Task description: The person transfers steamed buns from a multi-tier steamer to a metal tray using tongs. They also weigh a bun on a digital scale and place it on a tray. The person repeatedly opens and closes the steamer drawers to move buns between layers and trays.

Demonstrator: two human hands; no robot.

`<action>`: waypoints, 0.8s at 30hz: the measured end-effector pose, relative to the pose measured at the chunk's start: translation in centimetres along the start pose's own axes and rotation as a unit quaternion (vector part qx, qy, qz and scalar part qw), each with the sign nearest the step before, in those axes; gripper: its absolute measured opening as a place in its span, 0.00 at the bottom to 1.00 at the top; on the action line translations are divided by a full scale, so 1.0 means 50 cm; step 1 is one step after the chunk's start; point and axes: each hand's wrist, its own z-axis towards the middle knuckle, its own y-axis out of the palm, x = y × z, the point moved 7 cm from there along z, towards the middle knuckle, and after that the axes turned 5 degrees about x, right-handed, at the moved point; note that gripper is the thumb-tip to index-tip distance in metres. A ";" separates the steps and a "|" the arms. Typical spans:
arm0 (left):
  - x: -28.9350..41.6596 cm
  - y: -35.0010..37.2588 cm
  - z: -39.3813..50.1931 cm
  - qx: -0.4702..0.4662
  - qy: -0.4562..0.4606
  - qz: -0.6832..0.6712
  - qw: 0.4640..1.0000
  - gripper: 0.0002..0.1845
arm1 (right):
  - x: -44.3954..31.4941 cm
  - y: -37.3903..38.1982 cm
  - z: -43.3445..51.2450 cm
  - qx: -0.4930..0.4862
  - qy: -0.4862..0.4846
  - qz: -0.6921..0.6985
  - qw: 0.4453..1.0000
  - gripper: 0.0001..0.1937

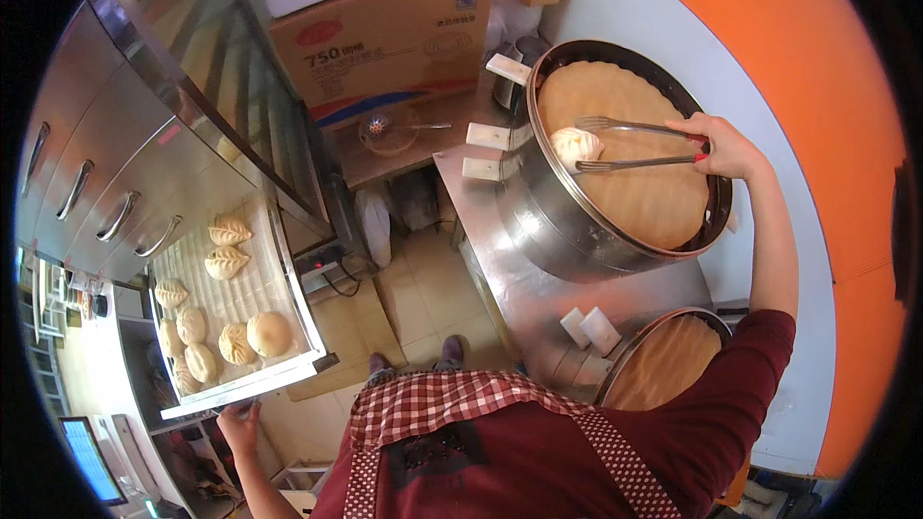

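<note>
My right hand (723, 144) holds metal tongs (642, 163) with red grips over a tall round metal steamer (570, 231). The tongs' two tips are spread around a pleated steamed bun (577, 147), which lies near the left side of the steamer's brown liner (634, 194). Down at the left, my left hand (239, 427) is at the handle on the front of a pulled-out drawer (249, 393); how its fingers grip is partly hidden. Several buns, some round and some leaf-shaped, lie on the drawer's ridged white mat (252, 281).
A second, smaller round steamer (667, 364) stands nearer me on the metal table (533, 303). Closed metal drawers (101, 180) line the far left. Behind the aisle, a cardboard box (389, 43) stands on a wooden surface with a strainer ladle (378, 125) and bowl.
</note>
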 end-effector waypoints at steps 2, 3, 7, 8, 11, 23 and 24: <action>0.007 -0.003 -0.002 -0.011 -0.014 -0.012 1.000 0.15 | -0.008 -0.019 0.006 0.008 -0.013 -0.035 0.999 0.39; 0.008 -0.007 -0.004 0.009 0.010 0.011 1.000 0.14 | -0.025 -0.026 0.007 0.016 -0.025 -0.054 0.998 0.39; 0.037 -0.004 -0.001 -0.005 0.014 0.020 1.000 0.13 | -0.054 -0.006 0.025 0.092 -0.148 -0.134 0.976 0.38; 0.043 0.000 0.000 -0.006 0.010 0.020 1.000 0.13 | -0.035 0.003 0.030 0.053 -0.126 -0.082 0.987 0.37; 0.006 -0.002 -0.002 -0.002 -0.009 0.011 1.000 0.13 | 0.045 0.038 0.041 -0.036 -0.051 0.145 0.987 0.33; -0.004 -0.008 -0.020 0.017 0.051 0.065 0.996 0.17 | -0.142 0.079 -0.047 0.094 -0.071 0.497 0.860 0.44; -0.001 0.008 -0.012 -0.003 0.067 0.062 0.996 0.18 | -0.179 0.086 -0.038 0.045 -0.117 0.461 0.879 0.42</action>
